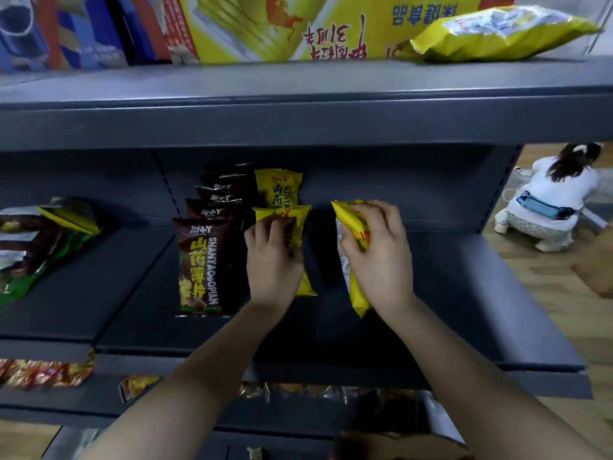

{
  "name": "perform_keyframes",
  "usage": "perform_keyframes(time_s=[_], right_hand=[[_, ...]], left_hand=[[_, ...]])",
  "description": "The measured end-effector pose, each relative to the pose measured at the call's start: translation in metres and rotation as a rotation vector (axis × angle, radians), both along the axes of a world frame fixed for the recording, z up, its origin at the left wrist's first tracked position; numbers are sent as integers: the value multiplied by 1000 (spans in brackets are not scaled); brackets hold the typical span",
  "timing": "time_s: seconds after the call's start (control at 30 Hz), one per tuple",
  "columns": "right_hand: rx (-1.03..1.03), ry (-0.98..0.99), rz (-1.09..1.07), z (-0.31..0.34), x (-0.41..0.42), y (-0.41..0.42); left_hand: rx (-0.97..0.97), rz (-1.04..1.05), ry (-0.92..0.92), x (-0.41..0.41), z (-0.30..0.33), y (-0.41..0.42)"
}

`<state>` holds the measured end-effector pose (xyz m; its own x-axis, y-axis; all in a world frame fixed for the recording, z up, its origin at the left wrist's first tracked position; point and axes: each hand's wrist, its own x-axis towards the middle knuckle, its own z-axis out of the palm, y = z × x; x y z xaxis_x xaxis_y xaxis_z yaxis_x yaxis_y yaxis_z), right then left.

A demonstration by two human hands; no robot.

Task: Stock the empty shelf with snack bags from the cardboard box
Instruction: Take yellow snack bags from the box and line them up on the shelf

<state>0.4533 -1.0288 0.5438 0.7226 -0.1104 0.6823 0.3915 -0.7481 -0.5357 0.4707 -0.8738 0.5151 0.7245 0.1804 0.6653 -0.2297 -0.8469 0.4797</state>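
Observation:
On the dark grey shelf [464, 293] a row of several brown snack bags [199, 267] stands left of centre. Just right of it stand two yellow bags, one at the back [278, 189]. My left hand [270, 260] grips the front yellow bag [298, 224] of that row. My right hand [378, 254] holds another yellow snack bag [356, 293] upright above the shelf, a short gap to the right. A corner of the cardboard box [398, 443] shows at the bottom edge.
Green and yellow bags [43, 240] lie on the shelf's left section. The shelf above carries a yellow bag [504, 34] and large boxes [298, 24]. Red and orange packs [46, 371] sit on the lower shelf. A person [550, 200] crouches on the wooden floor at right.

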Motion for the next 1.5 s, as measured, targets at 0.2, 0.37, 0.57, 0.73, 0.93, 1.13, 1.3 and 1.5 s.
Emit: perform_keyframes(time_s=[0.2, 0.37, 0.57, 0.73, 0.93, 1.13, 1.3, 1.5], right_hand=[[-36, 42, -23, -6, 31, 16], [-22, 56, -44, -13, 48, 28], [-2, 73, -55, -18, 56, 39], [29, 79, -50, -21, 59, 47], [6, 84, -48, -27, 58, 52], [8, 81, -62, -29, 57, 55], [52, 65, -53, -27, 60, 63], [191, 99, -61, -19, 78, 88]], left_hand=[[-23, -1, -15, 55, 6, 9], [-26, 6, 7, 86, 3, 12], [-14, -5, 67, 103, -8, 13], [75, -17, 198, 108, -19, 13], [195, 19, 247, 114, -33, 12], [182, 60, 249, 115, -35, 9], [73, -75, 231, 100, -29, 17], [-174, -184, 218, 56, -27, 30]])
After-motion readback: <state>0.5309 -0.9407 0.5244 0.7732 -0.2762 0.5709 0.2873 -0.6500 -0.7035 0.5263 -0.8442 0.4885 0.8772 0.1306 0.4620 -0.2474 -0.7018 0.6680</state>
